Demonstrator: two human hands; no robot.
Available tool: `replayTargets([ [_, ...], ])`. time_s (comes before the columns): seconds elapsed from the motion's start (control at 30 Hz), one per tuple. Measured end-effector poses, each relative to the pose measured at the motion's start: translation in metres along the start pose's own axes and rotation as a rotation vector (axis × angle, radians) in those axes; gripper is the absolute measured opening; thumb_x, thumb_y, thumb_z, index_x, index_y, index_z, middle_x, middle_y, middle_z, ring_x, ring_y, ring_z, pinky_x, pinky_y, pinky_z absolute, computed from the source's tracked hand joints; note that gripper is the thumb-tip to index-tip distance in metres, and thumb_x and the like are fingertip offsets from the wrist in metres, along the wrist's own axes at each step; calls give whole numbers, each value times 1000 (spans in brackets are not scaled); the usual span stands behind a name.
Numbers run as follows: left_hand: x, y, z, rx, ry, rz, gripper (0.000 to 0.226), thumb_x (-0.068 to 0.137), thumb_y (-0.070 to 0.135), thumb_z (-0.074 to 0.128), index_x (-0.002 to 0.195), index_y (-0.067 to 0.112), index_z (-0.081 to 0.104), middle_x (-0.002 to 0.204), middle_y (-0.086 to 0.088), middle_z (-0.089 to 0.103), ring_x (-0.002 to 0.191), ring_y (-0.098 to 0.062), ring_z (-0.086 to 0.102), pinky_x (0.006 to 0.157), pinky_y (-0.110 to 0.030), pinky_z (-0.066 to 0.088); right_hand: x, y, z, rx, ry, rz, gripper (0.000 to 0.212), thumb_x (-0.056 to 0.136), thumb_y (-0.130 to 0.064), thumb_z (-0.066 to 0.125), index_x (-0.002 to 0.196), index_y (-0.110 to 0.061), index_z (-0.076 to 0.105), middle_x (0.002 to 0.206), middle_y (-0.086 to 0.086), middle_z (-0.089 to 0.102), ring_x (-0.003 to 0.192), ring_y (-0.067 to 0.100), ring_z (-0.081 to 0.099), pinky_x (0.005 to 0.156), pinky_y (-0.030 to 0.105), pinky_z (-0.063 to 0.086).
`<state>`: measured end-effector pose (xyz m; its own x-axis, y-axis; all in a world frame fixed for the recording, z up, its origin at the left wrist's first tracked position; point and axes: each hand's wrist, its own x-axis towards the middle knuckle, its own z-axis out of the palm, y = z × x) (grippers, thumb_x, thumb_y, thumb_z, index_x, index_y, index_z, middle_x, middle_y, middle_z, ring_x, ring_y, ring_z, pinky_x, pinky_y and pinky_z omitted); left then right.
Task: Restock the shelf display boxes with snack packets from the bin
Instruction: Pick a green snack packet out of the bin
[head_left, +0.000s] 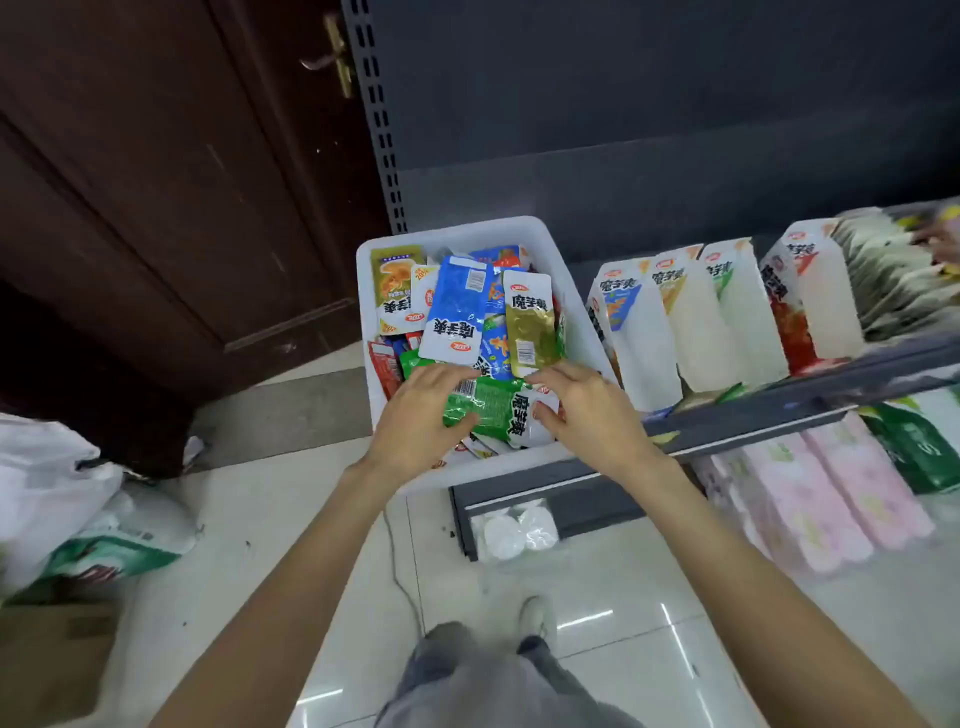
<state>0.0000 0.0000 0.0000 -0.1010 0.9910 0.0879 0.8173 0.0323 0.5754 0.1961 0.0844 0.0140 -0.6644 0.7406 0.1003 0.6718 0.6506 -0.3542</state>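
L hand + R hand both pinch green packet over bin. Square it flat, label forward, before moving to green display box.

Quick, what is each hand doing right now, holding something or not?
Left hand: grip on one end of the green snack packet in the white bin.
Right hand: grip on the packet's other end.

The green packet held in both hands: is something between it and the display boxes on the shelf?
Nothing visible blocks it. The green packet is lifted over the bin, held by left hand and right hand; the display boxes stand open just right.
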Motion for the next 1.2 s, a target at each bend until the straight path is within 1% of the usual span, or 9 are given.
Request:
replayTargets([
  [0.13, 22, -4, 4, 303, -253, 37, 74, 77, 42, 72, 141, 24, 39, 141, 6, 42, 129, -16, 33, 106, -31, 25, 18, 17, -2, 2, -88, -89, 36, 88, -19, 61, 123, -17, 59, 122, 3, 59, 111, 24, 55, 81, 35, 49],
  [0.23, 31, -10, 7, 463, -251, 89, 76, 70, 46, 75, 137, 29, 45, 136, 9, 44, 125, -16, 36, 102, -36, 25, 28, 26, 4, 18, -132, -135, 37, 90, -20, 58, 127, -18, 55, 127, 1, 56, 114, 22, 53, 82, 36, 49],
  [0.4, 41, -25, -5, 276, -282, 198, 62, 69, 60, 64, 123, 29, 61, 121, 8, 58, 110, -15, 51, 92, -32, 39, 36, 27, 10, 117, -164, -182, 45, 91, -36, 59, 132, -21, 50, 129, -3, 55, 115, 19, 54, 82, 36, 51],
  [0.53, 42, -25, -22, 153, -168, 247, 51, 91, 60, 34, 108, 28, 69, 101, 10, 71, 87, -11, 65, 68, -31, 54, 32, 20, -2, 217, -215, -192, 66, 80, -56, 61, 137, -26, 45, 132, -3, 55, 113, 14, 56, 82, 35, 52],
  [0.63, 46, -24, -29, 163, 40, 263, 56, 97, 55, 26, 92, 23, 71, 75, 10, 70, 61, -8, 63, 51, -31, 51, 33, 16, -11, 185, 7, -162, 52, 79, -32, 74, 126, -23, 55, 107, -1, 70, 80, 4, 65, 66, 25, 54],
  [0.83, 59, 7, -40, -375, 112, 10, 38, 92, 48, 50, 68, 21, 60, 58, -5, 53, 52, -13, 45, 52, -25, 34, 43, 18, -62, 1091, 136, 322, 38, 81, -12, 72, 113, -22, 53, 84, 0, 73, 78, 8, 70, 62, 21, 55],
  [0.97, 73, 55, -30, -414, 55, 51, 31, 94, 43, 50, 69, 27, 60, 60, 1, 54, 52, -10, 46, 53, -26, 37, 29, 40, -83, 1188, 86, 353, 34, 83, -9, 68, 113, -19, 55, 99, -1, 72, 83, 12, 69, 54, 23, 55],
  [1.1, 91, 106, 3, -342, 26, 88, 31, 93, 41, 48, 81, 19, 66, 58, 11, 55, 53, 0, 51, 49, -11, 33, 1, 84, -102, 1205, 127, 328, 29, 88, -8, 63, 115, -15, 58, 100, 1, 71, 86, 13, 68, 49, 24, 53],
  [1.2, 108, 146, 35, -407, 110, 74, 27, 92, 42, 50, 115, 33, 59, 100, 18, 66, 91, 4, 61, 71, -13, 47, -23, 134, -123, 1164, 244, 326, 24, 88, -6, 62, 108, -19, 61, 94, -3, 71, 84, 12, 68, 55, 26, 55],
])
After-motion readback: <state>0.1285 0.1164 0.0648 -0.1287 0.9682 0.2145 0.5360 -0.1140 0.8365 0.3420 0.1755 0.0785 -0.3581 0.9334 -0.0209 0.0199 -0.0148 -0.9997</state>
